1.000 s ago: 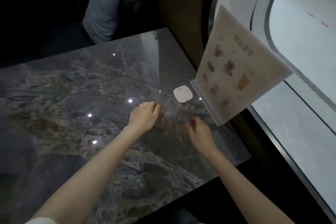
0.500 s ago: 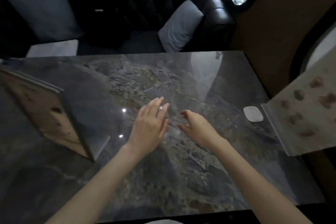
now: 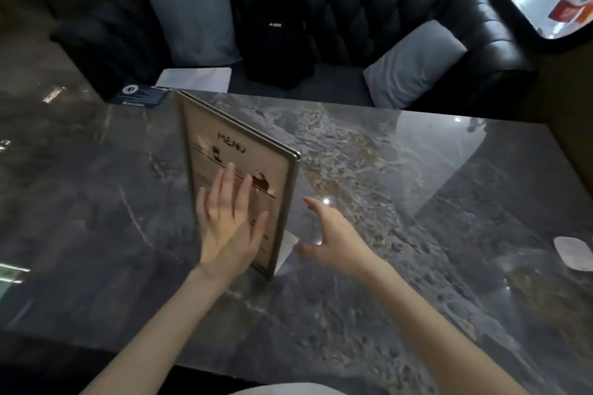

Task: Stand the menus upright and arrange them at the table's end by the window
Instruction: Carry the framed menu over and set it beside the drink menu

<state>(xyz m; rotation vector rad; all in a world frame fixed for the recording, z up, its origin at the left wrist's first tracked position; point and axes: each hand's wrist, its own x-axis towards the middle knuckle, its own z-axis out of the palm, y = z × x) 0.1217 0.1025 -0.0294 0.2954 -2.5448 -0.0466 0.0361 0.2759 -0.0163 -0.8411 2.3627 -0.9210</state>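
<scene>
A framed tan menu (image 3: 256, 157) with the word MENU stands upright on the dark marble table (image 3: 401, 234), left of centre. My left hand (image 3: 227, 221) is spread flat in front of the menu's printed face, fingers apart; whether it touches the face I cannot tell. My right hand (image 3: 333, 237) hovers open just right of the menu's near edge, a small gap away, holding nothing. The other menu by the window is out of view.
A small white device (image 3: 574, 252) lies at the table's right edge. A dark blue card (image 3: 139, 94) rests on the far left edge. Behind the table is a black sofa (image 3: 401, 9) with grey cushions (image 3: 195, 24), a black bag (image 3: 276, 42) and a white sheet (image 3: 195, 78).
The view has swung left, away from the window-side menu. Both hands moved left to the standing menu, the left now spread over its face and the right beside its edge.
</scene>
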